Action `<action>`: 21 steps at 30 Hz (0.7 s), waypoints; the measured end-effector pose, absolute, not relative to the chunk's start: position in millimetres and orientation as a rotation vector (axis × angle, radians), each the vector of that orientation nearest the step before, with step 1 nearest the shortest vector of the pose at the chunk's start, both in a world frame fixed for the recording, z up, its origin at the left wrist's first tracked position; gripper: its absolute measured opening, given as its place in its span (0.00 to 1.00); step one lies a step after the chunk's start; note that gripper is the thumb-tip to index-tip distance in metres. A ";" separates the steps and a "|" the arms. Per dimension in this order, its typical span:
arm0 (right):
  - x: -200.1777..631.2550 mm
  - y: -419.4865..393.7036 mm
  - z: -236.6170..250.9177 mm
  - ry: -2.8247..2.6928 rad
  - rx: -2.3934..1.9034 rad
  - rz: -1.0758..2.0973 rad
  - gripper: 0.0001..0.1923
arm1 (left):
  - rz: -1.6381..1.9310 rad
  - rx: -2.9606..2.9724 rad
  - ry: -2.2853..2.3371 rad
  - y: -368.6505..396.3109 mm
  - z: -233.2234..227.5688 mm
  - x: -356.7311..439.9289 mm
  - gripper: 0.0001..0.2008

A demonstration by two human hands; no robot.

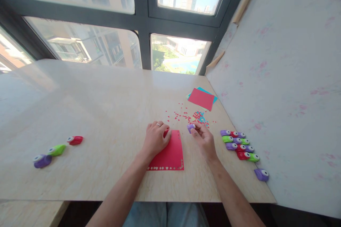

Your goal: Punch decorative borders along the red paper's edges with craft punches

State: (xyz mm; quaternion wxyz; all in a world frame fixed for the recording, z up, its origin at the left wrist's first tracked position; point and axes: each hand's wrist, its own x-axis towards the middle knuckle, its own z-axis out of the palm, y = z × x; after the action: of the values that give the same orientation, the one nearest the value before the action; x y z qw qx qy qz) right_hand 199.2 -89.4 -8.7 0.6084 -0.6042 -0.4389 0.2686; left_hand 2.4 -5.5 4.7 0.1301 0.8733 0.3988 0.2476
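Observation:
A red sheet of paper (pixel 170 152) lies on the table in front of me, with small shapes, hearts among them, punched along its near edge and near its right corners. My left hand (pixel 157 136), a ring on one finger, rests over the sheet's upper left part; its fingers are bent and lie on the paper and table. My right hand (pixel 204 140) pinches a small purple craft punch (pixel 190 128) between thumb and fingers, just right of the sheet's far right corner and apart from it. Punched-out red, blue and pale bits (pixel 198 117) are scattered beyond that hand.
Several purple, red and green craft punches (pixel 237 145) stand in rows at the right by the wall, one purple punch (pixel 261 174) nearer me. Red and blue sheets (pixel 201 98) are stacked at the back right. Three punches (pixel 57 150) sit at the left. Windows border the table's far side.

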 end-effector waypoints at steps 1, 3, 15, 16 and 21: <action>199.1 -90.1 -8.4 -1.054 -1.414 0.606 0.20 | 0.727 2.528 1.158 -5.3 4.6 2.3 0.09; 198.8 -92.2 -8.0 -1.149 -1.455 0.577 0.18 | 0.738 2.511 1.162 -5.3 4.6 2.1 0.10; 195.3 -113.4 -8.0 -1.563 -1.506 0.354 0.11 | 0.739 2.472 1.186 -5.2 6.4 3.4 0.10; 195.1 -113.4 -8.2 -1.570 -1.508 0.348 0.11 | 0.737 2.477 1.188 -5.3 6.3 3.5 0.09; 194.9 -111.6 -8.3 -1.604 -1.503 0.333 0.11 | 0.721 2.494 1.190 -6.1 5.8 3.6 0.08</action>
State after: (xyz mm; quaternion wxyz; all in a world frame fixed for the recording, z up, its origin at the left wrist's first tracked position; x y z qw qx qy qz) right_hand 194.9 -111.6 -8.3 0.4434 -0.6059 -0.6468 0.1341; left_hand 3.6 -6.1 5.8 0.1425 0.8644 0.4123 0.2498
